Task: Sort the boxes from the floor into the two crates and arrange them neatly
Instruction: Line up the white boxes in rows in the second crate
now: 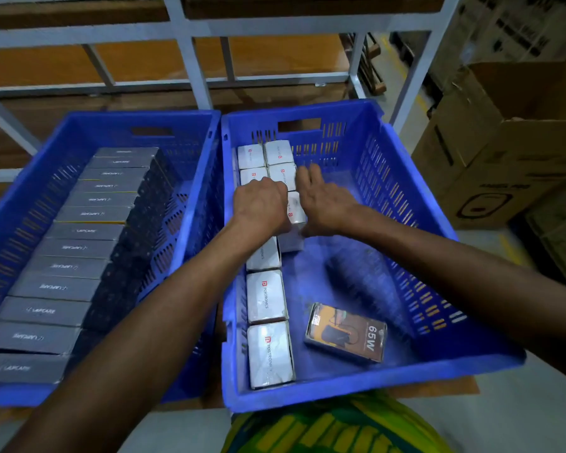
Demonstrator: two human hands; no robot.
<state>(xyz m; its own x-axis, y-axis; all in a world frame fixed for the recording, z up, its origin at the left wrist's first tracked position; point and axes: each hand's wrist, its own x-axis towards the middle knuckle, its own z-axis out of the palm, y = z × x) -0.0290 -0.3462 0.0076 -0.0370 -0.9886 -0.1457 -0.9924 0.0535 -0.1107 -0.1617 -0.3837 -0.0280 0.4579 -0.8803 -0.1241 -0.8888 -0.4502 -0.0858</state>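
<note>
Two blue crates stand side by side. The left crate [79, 125] holds a long row of grey boxes [79, 246]. In the right crate [406, 197], white boxes [265, 297] line the left wall in a column, with a second column starting at the far end. My left hand [262, 204] rests fingers down on the white boxes. My right hand [324, 201] lies flat against the right side of one white box [295, 214] in the second column, pressing it between both hands. A yellow-and-black box marked 65W [347, 333] lies loose on the crate floor.
A white metal shelving rack [190, 67] stands behind the crates. Open cardboard cartons [510, 142] sit to the right. The right half of the right crate's floor is bare. My patterned yellow-green clothing [327, 426] shows at the bottom.
</note>
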